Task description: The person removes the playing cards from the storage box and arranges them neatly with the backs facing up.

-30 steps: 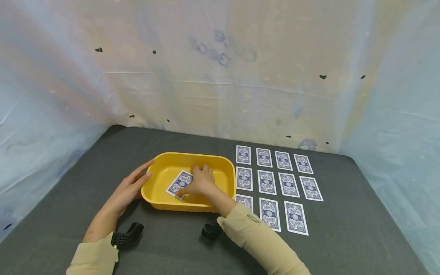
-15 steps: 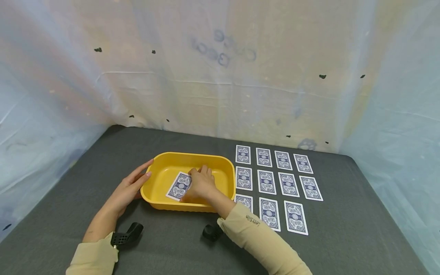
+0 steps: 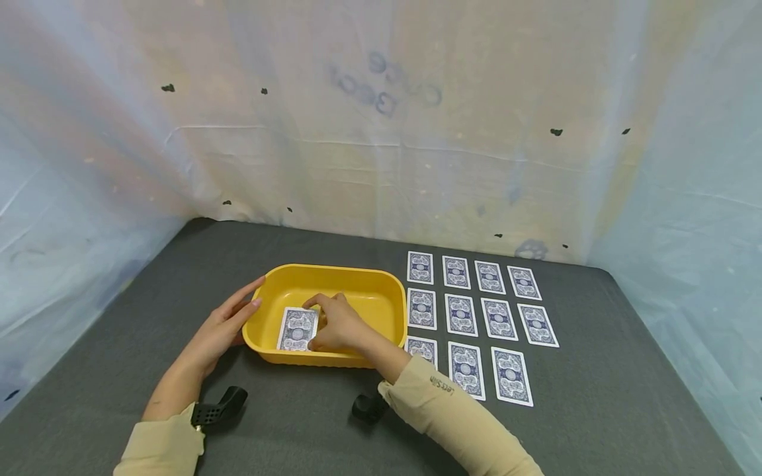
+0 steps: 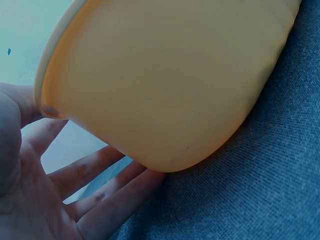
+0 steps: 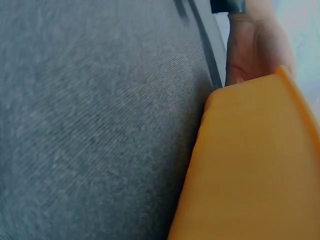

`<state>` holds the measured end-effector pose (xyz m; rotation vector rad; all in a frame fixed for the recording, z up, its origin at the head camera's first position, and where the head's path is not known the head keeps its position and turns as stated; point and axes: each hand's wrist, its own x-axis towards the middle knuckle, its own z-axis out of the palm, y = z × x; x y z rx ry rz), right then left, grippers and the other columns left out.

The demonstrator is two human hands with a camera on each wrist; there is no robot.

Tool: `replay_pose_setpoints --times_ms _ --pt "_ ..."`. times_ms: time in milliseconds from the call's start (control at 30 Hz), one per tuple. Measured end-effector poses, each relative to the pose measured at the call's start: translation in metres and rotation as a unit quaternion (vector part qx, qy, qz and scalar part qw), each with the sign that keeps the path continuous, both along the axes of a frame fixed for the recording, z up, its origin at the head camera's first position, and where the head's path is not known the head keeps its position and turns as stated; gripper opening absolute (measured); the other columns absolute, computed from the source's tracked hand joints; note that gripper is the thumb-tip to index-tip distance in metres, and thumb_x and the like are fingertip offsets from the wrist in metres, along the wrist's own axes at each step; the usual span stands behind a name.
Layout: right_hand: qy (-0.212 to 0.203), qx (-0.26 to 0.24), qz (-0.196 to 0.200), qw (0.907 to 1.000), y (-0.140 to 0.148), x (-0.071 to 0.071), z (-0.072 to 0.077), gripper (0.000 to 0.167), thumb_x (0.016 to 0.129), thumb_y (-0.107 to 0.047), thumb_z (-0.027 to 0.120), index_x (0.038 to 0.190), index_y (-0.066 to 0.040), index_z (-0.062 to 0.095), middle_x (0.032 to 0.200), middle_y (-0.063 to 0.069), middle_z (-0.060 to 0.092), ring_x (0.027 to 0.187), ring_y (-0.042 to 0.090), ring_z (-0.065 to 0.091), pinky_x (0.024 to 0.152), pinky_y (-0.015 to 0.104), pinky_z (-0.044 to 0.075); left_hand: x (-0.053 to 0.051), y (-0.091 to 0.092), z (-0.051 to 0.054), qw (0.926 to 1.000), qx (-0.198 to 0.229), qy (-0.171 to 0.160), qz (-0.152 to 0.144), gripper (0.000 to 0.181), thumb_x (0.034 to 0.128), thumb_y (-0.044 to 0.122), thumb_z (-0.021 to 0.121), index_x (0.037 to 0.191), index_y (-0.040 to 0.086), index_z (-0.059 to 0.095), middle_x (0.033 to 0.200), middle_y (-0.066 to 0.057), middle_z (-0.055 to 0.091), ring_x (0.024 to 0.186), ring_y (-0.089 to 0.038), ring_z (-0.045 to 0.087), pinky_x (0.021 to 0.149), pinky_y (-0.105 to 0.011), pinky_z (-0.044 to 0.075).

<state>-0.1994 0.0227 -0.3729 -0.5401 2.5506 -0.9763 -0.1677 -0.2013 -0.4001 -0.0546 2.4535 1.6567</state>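
Observation:
In the head view, a yellow plastic basin (image 3: pixel 381 284) stands on the dark cloth-covered table. My left hand (image 3: pixel 217 334) rests against its left end, thumb and fingers spread along the rim; the left wrist view shows the fingers (image 4: pixel 117 197) fairly straight against the outer wall. Inside the basin my right hand (image 3: pixel 339 326) grips the right side of a face-down blue-patterned playing card (image 3: pixel 296 329), thumb at the near corner and a finger at the far one. Whether other cards lie beneath it, I cannot tell. The basin wall (image 5: pixel 250 165) hides the right fingers in the right wrist view.
Several face-down playing cards (image 3: pixel 461 315) lie in rows right of the basin, one partly behind the right sleeve (image 3: pixel 452 416). Pale sheeting (image 3: pixel 381 165) hangs behind the table. Black wrist devices (image 3: pixel 220 406) sit at both cuffs.
The card in the basin has turned straighter and shifted left and nearer. My right hand has moved left with it, fingers now at its right edge. The left hand stays in place.

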Motion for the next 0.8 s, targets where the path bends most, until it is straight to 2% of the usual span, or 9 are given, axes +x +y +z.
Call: replay_pose_setpoints --times_ms 133,200,400,667,800 --pt "-0.021 -0.035 0.012 0.9991 0.001 -0.002 0.003 0.058 0.075 -0.012 0.082 0.126 -0.018 0.057 0.114 0.007 0.059 0.098 0.018 0.057 0.082 0.028 0.049 0.0 -0.001 0.0 1.0 0.001 0.003 0.0 0.064 0.0989 0.053 0.04 0.154 0.032 0.017 0.15 -0.025 0.032 0.123 -0.038 0.048 0.088 -0.043 0.052" --pt "-0.03 -0.052 0.019 0.998 0.001 -0.003 0.004 0.056 0.077 -0.013 0.081 0.127 -0.018 0.056 0.113 0.008 0.062 0.097 0.019 0.061 0.083 0.028 0.05 0.0 -0.001 0.0 1.0 0.001 0.004 0.0 0.064 0.0989 0.053 0.04 0.154 0.032 0.017 0.15 -0.025 0.032 0.123 -0.038 0.048 0.088 -0.043 0.052" --pt "-0.034 -0.082 0.056 0.9944 0.0 -0.003 0.006 0.058 0.08 -0.007 0.077 0.131 -0.02 0.052 0.098 0.006 0.063 0.082 0.013 0.059 0.07 0.021 0.049 0.0 -0.002 0.001 1.0 -0.001 0.009 0.0 0.064 0.0988 0.054 0.039 0.154 0.032 0.016 0.15 -0.025 0.032 0.122 -0.038 0.048 0.087 -0.042 0.053" --pt "0.003 -0.087 0.027 0.9959 0.006 0.003 0.006 0.051 0.084 -0.003 0.071 0.129 -0.021 0.055 0.084 0.001 0.059 0.072 0.011 0.053 0.062 0.019 0.043 0.0 -0.002 0.0 0.9999 0.006 0.011 -0.006 0.063 0.0997 0.051 0.039 0.155 0.031 0.016 0.15 -0.025 0.032 0.124 -0.038 0.047 0.088 -0.044 0.052" --pt "0.023 -0.116 0.008 0.9929 0.016 0.006 0.008 0.05 0.083 0.0 0.07 0.127 -0.021 0.057 0.081 0.001 0.058 0.07 0.009 0.054 0.061 0.019 0.043 0.001 -0.001 -0.001 0.9999 0.003 0.01 -0.006 0.063 0.0993 0.052 0.04 0.154 0.032 0.017 0.15 -0.024 0.032 0.123 -0.037 0.048 0.089 -0.043 0.052"
